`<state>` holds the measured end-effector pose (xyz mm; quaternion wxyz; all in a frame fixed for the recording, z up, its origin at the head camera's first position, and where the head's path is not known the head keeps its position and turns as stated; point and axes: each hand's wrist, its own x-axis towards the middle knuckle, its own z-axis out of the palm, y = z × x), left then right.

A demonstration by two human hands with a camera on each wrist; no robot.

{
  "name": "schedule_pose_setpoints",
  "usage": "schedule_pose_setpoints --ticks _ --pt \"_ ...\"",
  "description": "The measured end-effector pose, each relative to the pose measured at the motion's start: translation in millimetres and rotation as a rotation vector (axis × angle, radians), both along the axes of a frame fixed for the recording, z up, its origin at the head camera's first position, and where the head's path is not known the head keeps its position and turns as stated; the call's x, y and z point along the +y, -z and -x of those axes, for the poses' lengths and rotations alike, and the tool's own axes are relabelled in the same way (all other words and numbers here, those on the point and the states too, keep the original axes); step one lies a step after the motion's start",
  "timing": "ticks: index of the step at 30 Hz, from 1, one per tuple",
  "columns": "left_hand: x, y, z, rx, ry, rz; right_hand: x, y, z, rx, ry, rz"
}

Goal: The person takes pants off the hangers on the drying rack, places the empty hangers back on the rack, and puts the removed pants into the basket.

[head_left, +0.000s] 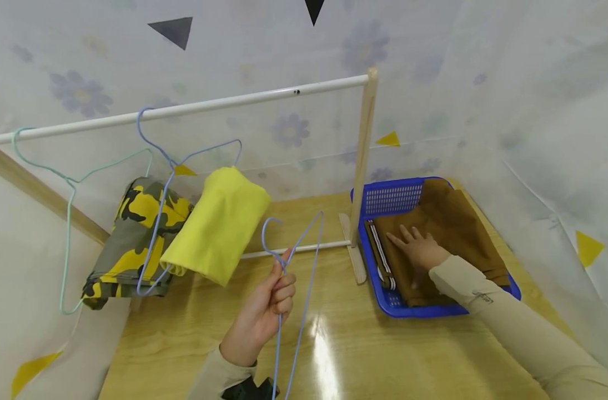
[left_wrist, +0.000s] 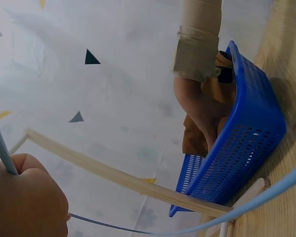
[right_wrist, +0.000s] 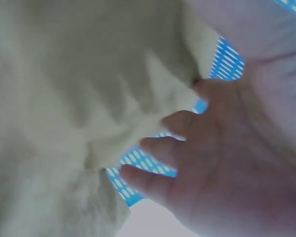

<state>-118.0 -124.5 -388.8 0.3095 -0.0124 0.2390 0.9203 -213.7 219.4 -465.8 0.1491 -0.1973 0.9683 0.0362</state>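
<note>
My left hand (head_left: 266, 305) grips a light-blue wire hanger (head_left: 310, 289) just below its hook, with the thumb up along the wire. Its hook points up, and the long wire sides run down past the wrist. In the left wrist view, part of the hanger (left_wrist: 266, 195) crosses the lower edge close to the camera. My right hand (head_left: 421, 250) lies with spread fingers on brown clothing (head_left: 453, 222) in a blue plastic basket (head_left: 383, 304). Pale in the right wrist view, the fabric (right_wrist: 113, 79) fills the left side beside the extended fingers. A striped trim runs along its left edge.
A wooden rack with a white rail (head_left: 224, 104) stands across the table. From it hang a yellow cloth (head_left: 219, 222) on a blue hanger (head_left: 156, 233) and a camouflage garment (head_left: 129, 244) on a mint hanger (head_left: 68, 233). The rack's right post (head_left: 363, 161) stands beside the basket.
</note>
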Motion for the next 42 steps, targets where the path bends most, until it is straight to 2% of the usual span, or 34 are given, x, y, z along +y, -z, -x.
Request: schedule_pose_setpoints --ticks 6,13,15,17,20,22,26,29,34,36,40,42 --pt "-2.7 -0.6 -0.7 0.014 -0.002 -0.02 -4.4 14.7 3.8 -0.023 -0.06 -0.02" --pt "-4.5 0.1 -0.4 0.023 -0.016 -0.014 -15.1 13.1 11.3 -0.085 0.029 0.004" --pt "-4.2 -0.3 0.2 0.033 -0.017 -0.015 -17.5 10.7 15.0 -0.087 0.02 -0.027" --pt "-3.9 -0.5 0.2 0.038 -0.016 -0.006 -17.8 9.8 19.8 -0.098 0.029 -0.012" --pt "-4.2 -0.1 -0.9 0.033 -0.01 0.008 -14.8 9.8 27.3 -0.091 0.048 0.067" --pt "-4.9 0.1 -1.7 0.024 -0.013 0.026 -13.3 11.4 33.3 -0.071 0.056 0.169" --pt "-7.0 0.2 -1.9 0.013 -0.021 0.035 -13.9 17.4 45.5 -0.013 -0.006 0.273" --pt "-7.8 -0.2 -1.3 0.022 -0.02 0.027 -17.0 25.2 52.5 -0.047 -0.006 0.332" --pt "-8.2 -1.7 -1.0 0.025 -0.026 0.026 -20.6 33.7 59.4 -0.163 0.06 0.399" --pt "-8.0 -2.6 -0.7 0.017 -0.033 0.035 -20.9 33.4 61.2 -0.192 0.077 0.41" --pt "-6.9 -5.7 2.1 0.007 -0.037 0.036 -17.9 30.4 61.1 -0.215 0.05 0.449" --pt "-5.7 -9.3 5.1 0.032 -0.03 0.025 -12.5 26.5 57.2 -0.216 0.044 0.467"
